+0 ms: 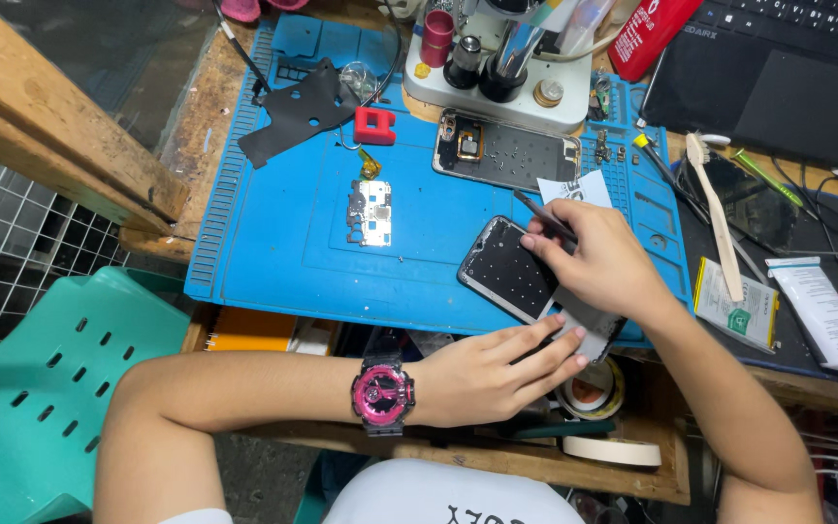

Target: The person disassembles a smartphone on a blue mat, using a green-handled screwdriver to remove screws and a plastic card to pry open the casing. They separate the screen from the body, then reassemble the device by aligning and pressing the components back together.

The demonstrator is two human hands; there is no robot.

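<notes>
Far left: a mint-green perforated plastic chair [46, 374] stands beside the wooden tabletop [196, 116], its lower part cut off by the frame edge.
Mat: a blue silicone work mat [283, 243] covers the tabletop; on it lie a black die-cut plastic sheet [298, 112], a small red square block [374, 124] and a bare silver-grey circuit board [371, 212].
Left hand [492, 374]: wrist wears a pink-and-black round watch [382, 394]; the fingers lie flat and stretched out, pressing the near edge of the dark rectangular phone body [511, 272].
Phone body: it lies tilted at the mat's front edge, under both hands; its right end is hidden by them.
Right hand [603, 262]: fingers pinched around a thin dark metal tool [540, 217], its tip over the phone; whether it touches cannot be told.
Behind: an opened grey phone frame [506, 150] lies at the base of a white microscope stand [497, 68], whose top is cut off.
Packages: a red cylindrical container [647, 34] with white lettering leans by a black laptop [788, 78]; a flat yellow-edged white pack [734, 311] lies right of the mat, a cream plastic spatula [715, 213] across it; a white glue tube [826, 320] lies beside it.
Below: beige tape rolls [603, 417], partly hidden by the left hand.
</notes>
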